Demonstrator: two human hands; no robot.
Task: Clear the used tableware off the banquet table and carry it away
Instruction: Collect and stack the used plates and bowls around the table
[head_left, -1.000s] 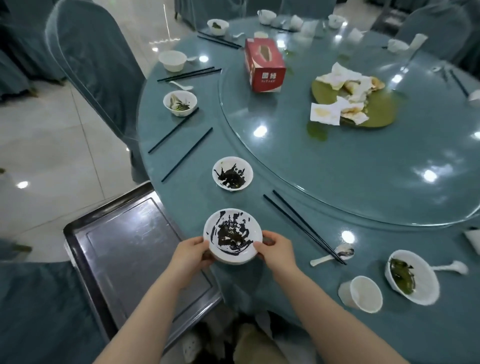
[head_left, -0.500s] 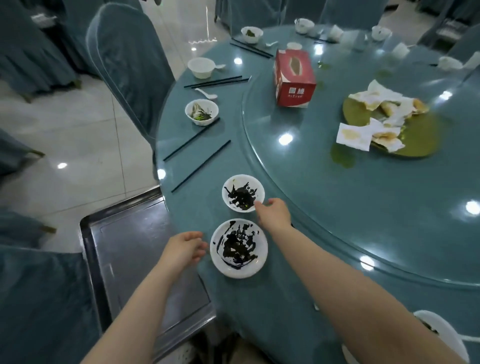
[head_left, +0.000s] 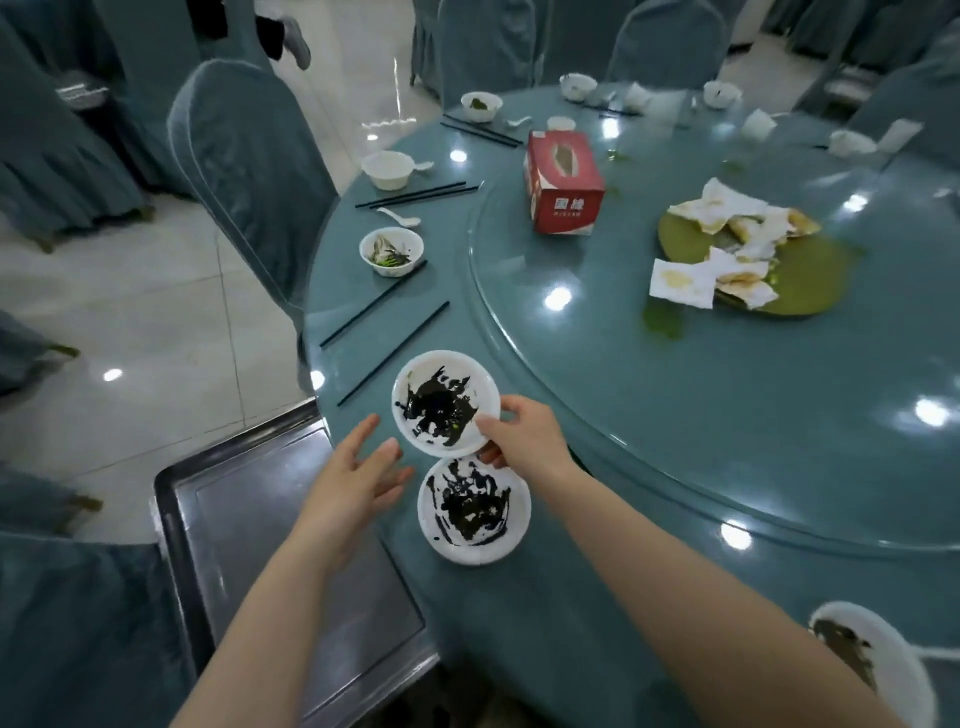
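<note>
teal cloth covers the round banquet table, and a big glass turntable sits on its middle, carrying a red tissue box and a green patch strewn with stained paper napkins. chairs in teal covers ring the table, one chair standing just off its left edge. a steel tray sits low beside the table's near-left rim, partly tucked under it. two white plates smeared with dark sauce are at the near edge: the lower plate lies flat on the cloth, and the upper plate overlaps its far rim and looks tilted, lifted at one side. the right hand pinches the upper plate at its right rim, thumb on top and fingers curled beneath. the left hand hovers spread and loose just left of both plates, over the table edge, holding nothing; whether a fingertip touches a plate i cannot tell. further along the left rim are a small bowl with green scraps, an empty white bowl, a white spoon and several black chopsticks. another soiled bowl shows at the bottom right, beyond the right forearm.
</note>
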